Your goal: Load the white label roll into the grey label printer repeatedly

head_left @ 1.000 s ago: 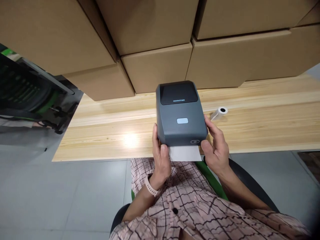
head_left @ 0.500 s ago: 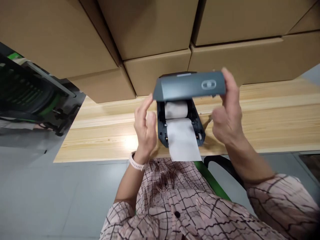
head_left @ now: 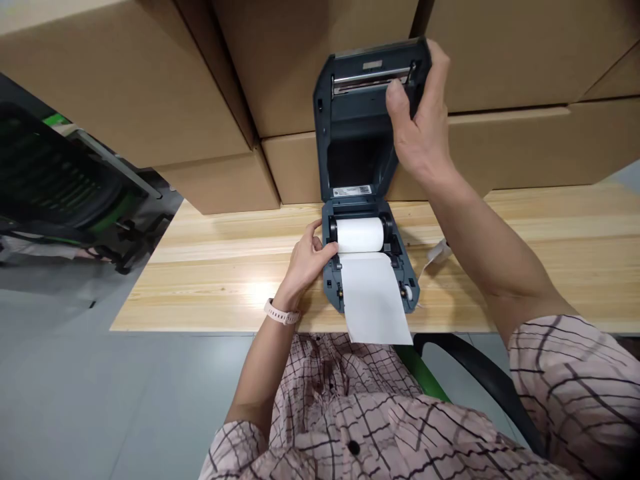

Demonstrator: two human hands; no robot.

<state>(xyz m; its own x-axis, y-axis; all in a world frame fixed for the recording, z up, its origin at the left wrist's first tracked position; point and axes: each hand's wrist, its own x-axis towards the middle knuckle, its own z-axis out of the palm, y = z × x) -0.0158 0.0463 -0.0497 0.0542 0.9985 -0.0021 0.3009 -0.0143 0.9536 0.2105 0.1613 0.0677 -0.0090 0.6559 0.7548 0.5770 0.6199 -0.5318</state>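
Note:
A dark grey label printer [head_left: 331,283] lies on the wooden table with its lid [head_left: 357,123] swung up and back. My right hand [head_left: 423,123] grips the lid's upper right edge, thumb on the inner side near a metal bar. Inside the base sits a white paper roll [head_left: 360,235]. From it a paper strip [head_left: 376,297] runs toward me and hangs past the table's front edge. My left hand [head_left: 309,260] holds the left side of the printer base, with the thumb at the rim beside the roll and the fingers around the outside.
Cardboard boxes [head_left: 200,87] are stacked behind the printer along the wooden table [head_left: 215,267]. A white cable plug [head_left: 439,252] lies right of the base. A dark chair [head_left: 60,173] stands at the left; part of a green and black chair [head_left: 423,373] shows below the table edge.
The lid has swung from partly raised to upright, carried up and back by my right hand. My left hand has left the lid's corner and moved down onto the base's left side.

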